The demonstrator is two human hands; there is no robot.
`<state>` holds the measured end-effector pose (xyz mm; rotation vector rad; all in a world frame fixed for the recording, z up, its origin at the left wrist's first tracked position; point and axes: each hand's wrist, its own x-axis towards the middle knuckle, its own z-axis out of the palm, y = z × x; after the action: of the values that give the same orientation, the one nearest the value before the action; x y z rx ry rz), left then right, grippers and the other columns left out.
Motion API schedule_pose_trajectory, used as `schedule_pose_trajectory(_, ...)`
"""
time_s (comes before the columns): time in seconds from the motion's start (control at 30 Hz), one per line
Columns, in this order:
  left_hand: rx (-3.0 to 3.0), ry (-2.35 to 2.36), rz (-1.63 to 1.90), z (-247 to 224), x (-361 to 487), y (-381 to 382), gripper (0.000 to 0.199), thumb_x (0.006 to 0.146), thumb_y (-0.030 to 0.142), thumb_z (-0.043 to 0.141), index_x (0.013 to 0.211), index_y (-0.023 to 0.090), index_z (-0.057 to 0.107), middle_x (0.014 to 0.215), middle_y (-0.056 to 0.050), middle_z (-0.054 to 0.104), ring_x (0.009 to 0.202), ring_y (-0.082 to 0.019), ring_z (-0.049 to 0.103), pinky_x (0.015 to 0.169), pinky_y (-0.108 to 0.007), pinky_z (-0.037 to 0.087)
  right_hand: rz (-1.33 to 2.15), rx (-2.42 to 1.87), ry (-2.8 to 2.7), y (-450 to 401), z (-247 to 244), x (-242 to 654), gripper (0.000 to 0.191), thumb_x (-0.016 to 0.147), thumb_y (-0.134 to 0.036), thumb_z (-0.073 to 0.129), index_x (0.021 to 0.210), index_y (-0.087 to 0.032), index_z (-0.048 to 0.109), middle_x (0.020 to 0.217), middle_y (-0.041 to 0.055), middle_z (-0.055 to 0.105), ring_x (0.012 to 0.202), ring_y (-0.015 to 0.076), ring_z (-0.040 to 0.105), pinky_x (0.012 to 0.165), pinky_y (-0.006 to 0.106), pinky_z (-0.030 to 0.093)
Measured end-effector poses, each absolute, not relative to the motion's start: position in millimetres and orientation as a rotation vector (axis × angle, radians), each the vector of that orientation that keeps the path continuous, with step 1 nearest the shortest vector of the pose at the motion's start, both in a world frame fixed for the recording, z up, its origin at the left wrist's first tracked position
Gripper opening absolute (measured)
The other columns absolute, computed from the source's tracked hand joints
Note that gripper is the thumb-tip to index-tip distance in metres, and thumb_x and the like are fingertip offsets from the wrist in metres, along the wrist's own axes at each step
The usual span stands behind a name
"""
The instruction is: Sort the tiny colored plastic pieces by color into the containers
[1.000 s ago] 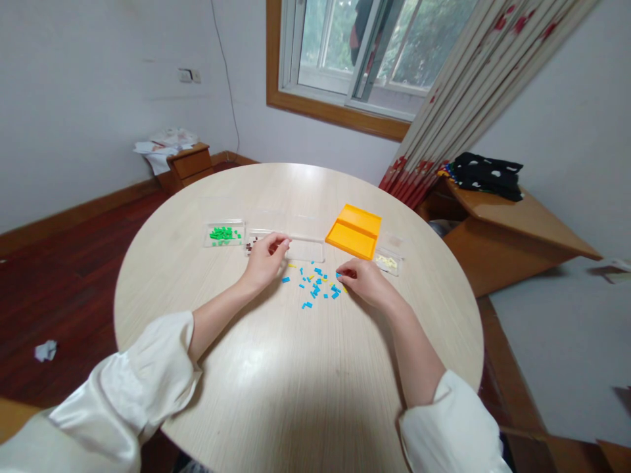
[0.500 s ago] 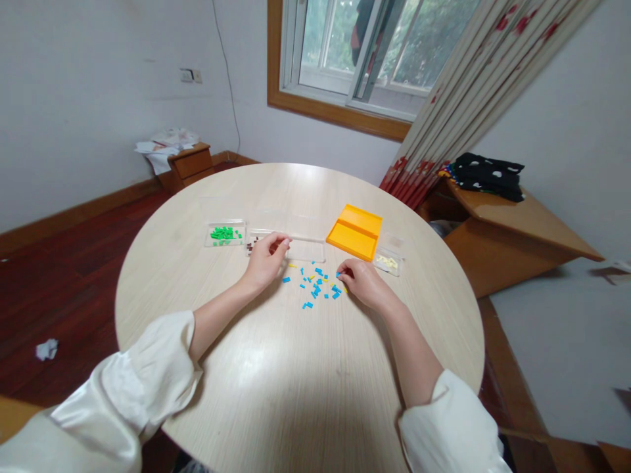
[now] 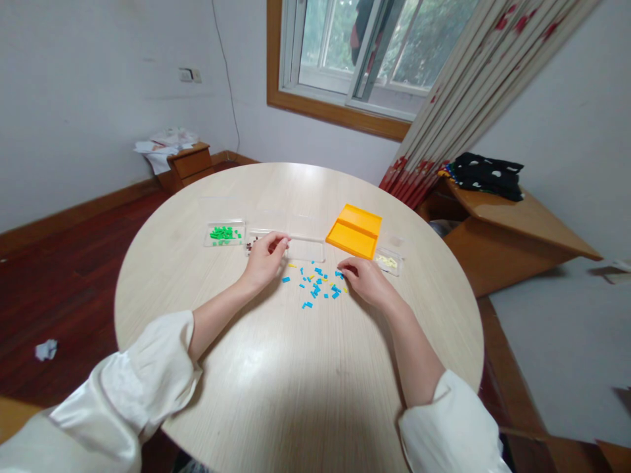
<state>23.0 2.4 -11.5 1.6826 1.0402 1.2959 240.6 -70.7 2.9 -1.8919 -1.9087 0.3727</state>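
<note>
Blue bits lie on the surface, probably light, stiff, best pinched by their edges. At their three o'clock, the right hand has narrow fingers beside one; at ten, the left hand is half-curled. Whether either grips anything, I can't tell.

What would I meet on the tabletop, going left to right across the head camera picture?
Green pieces → left hand → scattered blue pieces → orange case → pale yellow pieces.
</note>
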Motion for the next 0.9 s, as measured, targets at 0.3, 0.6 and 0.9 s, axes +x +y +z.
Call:
schedule_pose_trajectory(0.3,1.658,1.061,1.304,-7.4,23.9,1.6,0.015,0.079,0.027,0.049,0.073,0.017,0.059,0.072,-0.002,0.063,0.072,-0.015,0.057,0.067,-0.026,0.044,0.372,-1.868,-1.929,-69.5,-1.4,238.4,0.008,0.075,-0.015,0.064,0.08,-0.014,0.07,0.084,0.0086,0.07,0.076,0.0176,0.062,0.071,0.029,0.047)
schedule_pose_trajectory(0.6,1.645,1.055,1.299,-5.9,24.3,1.0,0.014,0.08,0.025,0.049,0.075,0.017,0.059,0.069,-0.001,0.061,0.069,-0.014,0.056,0.067,-0.026,0.043,0.328,-1.886,-1.962,-68.1,-4.5,238.7,0.013,0.077,-0.008,0.056,0.079,-0.014,0.068,0.084,0.0097,0.07,0.08,0.0174,0.062,0.076,0.029,0.046)
schedule_pose_trajectory(0.9,1.652,1.058,1.29,-5.5,23.6,0.6,0.015,0.08,0.027,0.048,0.075,0.017,0.059,0.069,-0.001,0.061,0.071,-0.014,0.056,0.068,-0.026,0.042,0.236,-1.814,-2.035,-66.0,-10.8,239.8,0.013,0.078,-0.006,0.052,0.079,-0.014,0.062,0.083,0.0089,0.066,0.081,0.0172,0.059,0.074,0.029,0.043)
